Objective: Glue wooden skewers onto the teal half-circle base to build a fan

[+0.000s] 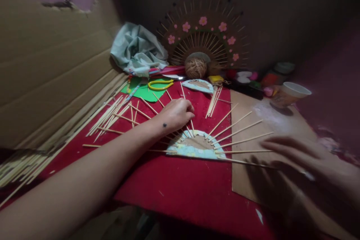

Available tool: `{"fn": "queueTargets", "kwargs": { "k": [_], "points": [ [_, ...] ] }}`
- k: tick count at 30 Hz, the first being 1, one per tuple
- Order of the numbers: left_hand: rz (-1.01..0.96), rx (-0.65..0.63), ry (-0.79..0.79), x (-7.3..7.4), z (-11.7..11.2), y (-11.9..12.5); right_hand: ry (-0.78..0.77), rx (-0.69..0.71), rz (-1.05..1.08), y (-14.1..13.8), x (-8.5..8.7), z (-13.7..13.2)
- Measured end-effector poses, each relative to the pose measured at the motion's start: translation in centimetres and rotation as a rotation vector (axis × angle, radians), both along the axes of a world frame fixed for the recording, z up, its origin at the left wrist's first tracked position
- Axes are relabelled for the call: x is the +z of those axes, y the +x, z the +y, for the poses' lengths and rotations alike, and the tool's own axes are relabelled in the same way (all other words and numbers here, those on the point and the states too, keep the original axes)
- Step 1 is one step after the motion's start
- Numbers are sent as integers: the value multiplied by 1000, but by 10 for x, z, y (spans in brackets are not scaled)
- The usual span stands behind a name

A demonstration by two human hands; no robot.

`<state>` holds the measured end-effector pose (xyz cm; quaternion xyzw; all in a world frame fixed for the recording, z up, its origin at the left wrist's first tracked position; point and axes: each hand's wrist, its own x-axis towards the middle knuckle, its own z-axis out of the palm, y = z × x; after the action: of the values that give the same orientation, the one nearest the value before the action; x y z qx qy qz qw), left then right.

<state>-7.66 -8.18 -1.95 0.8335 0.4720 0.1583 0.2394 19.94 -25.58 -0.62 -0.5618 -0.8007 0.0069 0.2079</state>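
A half-round cardboard piece (198, 142) edged with light blue patterned cloth lies on the red table. Thin wooden sticks (237, 134) fan out from its curved edge on both sides. Above that curve, my left hand (176, 114) is closed, fingers curled round a wooden stick (192, 124) that shows above and below it. My left forearm covers parts of several sticks. At the right, my right hand (303, 157) is slightly blurred, its fingers stretched out beside the outer ends of the lowest sticks; whether it touches them I cannot tell.
Loose sticks (105, 118) lie at left, near yellow-handled pliers (160, 84) on green paper (137, 92). Behind are a twine ball (196, 68), crumpled cloth (137, 48) and a flowered stick fan (203, 21). A cup (292, 95) stands right, on a brown board (242, 172).
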Motion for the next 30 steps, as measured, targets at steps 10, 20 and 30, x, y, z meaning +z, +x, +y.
{"fn": "queueTargets", "kwargs": {
  "k": [10, 20, 30],
  "points": [
    [61, 2, 25, 3, -5, 3, 1, 377, -331, -106, 2, 64],
    [94, -15, 57, 5, -8, 1, -75, 323, -222, -105, -9, 78],
    [-204, 289, 252, 36, 10, -34, -80, 347, -153, -99, -17, 88]
  ]
}}
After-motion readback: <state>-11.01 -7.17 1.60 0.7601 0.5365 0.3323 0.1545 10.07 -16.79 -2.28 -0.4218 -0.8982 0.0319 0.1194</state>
